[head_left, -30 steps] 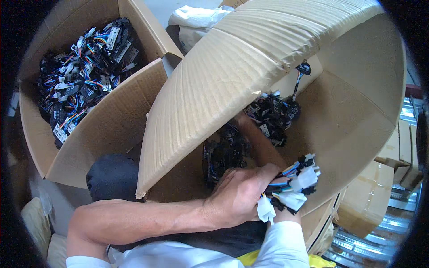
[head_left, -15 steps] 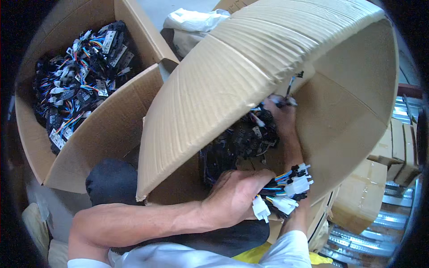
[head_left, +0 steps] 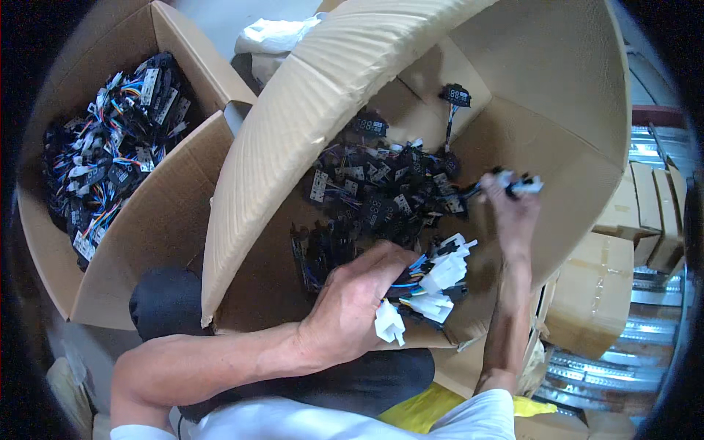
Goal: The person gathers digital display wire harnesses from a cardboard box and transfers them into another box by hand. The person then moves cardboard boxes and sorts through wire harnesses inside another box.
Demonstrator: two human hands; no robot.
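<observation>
My left hand (head_left: 358,292) is closed around a bundle of wire harnesses (head_left: 446,270), with white plug connectors and coloured wires jutting out past the thumb. Farther right, my right hand (head_left: 513,209) grips the connector end of another wire harness (head_left: 524,185), somewhat smeared by motion. Its wires run left toward a heap of small black display modules (head_left: 378,209) with cables, inside the large tilted cardboard box (head_left: 554,121). One display module (head_left: 455,94) lies apart against the far inner wall, its cable trailing down to the heap.
To the left stands a second cardboard box (head_left: 165,194), holding a pile of similar wired modules (head_left: 110,158). White plastic bags (head_left: 277,33) lie behind. Taped cartons (head_left: 590,293) rest by a metal roller conveyor (head_left: 605,381) on the right. Yellow material (head_left: 422,411) lies near my lap.
My right hand has come out from deep in the box toward the right and nearer, pulling connectors. The box opening shows more of the heap. My left hand, still holding its bundle, shifted slightly left.
</observation>
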